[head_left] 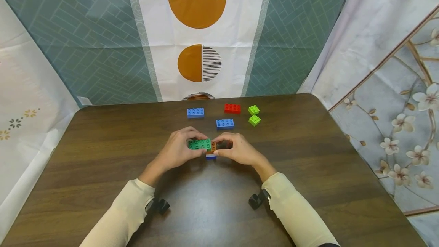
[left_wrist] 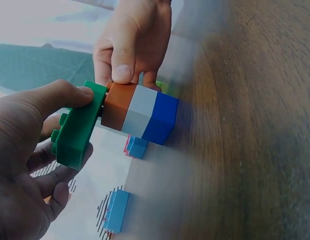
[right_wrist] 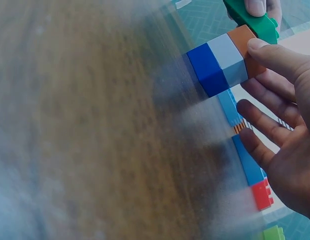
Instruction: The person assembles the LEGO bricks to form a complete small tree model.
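A stack of building bricks stands near the middle of the table: dark blue brick [left_wrist: 161,120] at the bottom, white brick [left_wrist: 140,111] above it, orange-brown brick [left_wrist: 118,105] on top. My left hand [head_left: 178,148] grips a long green brick [head_left: 199,144] between thumb and fingers. That brick lies right at the orange-brown brick's studs, over its left part, and sticks out to the left. With thumb and fingers, my right hand [head_left: 240,149] pinches the orange-brown brick from the right; its lower fingers spread loosely beside the stack in the right wrist view.
Behind the hands lie a light blue brick [head_left: 195,113], a second light blue brick [head_left: 225,124] and a red brick [head_left: 232,108]. Two small lime green bricks [head_left: 254,110] sit to their right. A patterned cloth [head_left: 205,33] hangs along the back edge of the wooden table [head_left: 113,155].
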Tool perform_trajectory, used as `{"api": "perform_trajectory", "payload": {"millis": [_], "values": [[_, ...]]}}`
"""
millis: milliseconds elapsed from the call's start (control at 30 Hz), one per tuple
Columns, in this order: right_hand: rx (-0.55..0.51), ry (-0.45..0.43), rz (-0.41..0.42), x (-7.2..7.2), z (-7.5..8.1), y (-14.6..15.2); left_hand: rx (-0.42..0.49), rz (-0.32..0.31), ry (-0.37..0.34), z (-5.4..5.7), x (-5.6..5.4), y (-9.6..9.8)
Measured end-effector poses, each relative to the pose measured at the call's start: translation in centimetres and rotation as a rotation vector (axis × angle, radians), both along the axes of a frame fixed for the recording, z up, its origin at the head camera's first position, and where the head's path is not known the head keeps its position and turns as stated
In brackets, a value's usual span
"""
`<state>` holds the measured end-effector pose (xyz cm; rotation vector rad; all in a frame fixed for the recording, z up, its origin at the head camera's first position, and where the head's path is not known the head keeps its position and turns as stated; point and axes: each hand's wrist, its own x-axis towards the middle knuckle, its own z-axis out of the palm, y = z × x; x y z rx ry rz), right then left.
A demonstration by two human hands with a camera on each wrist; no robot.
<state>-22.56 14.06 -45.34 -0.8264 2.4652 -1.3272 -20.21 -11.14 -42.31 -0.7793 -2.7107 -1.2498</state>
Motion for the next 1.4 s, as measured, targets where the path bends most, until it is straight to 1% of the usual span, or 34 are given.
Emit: {"api": "perform_trajectory", "payload": {"millis": [167,433,633,867,1200,1400], "values": [[0.005,-0.002,-0.002,0.11,0.2,-0.02,-0.003,0.007,-0.001,0.11,0.02,0.01],[0.013,-0.002,0.002,0.15,0.15,0.02,-0.011,0.025,0.006,-0.01,0.1,0.11],[0.013,0.003,0.008,-0.06,-0.14,0.07,0.001,0.034,-0.013,0.06,0.13,0.12],[0.02,0.0,0.005,-0.01,0.02,0.11,-0.001,0.035,-0.022,0.09,0.2,0.19],[0.026,-0.006,0.002,0.08,0.18,0.08,-0.038,0.035,0.012,0.16,0.19,0.29],[0.02,0.002,0.008,0.05,0.15,0.08,-0.051,0.03,0.055,0.05,0.18,0.43]]}}
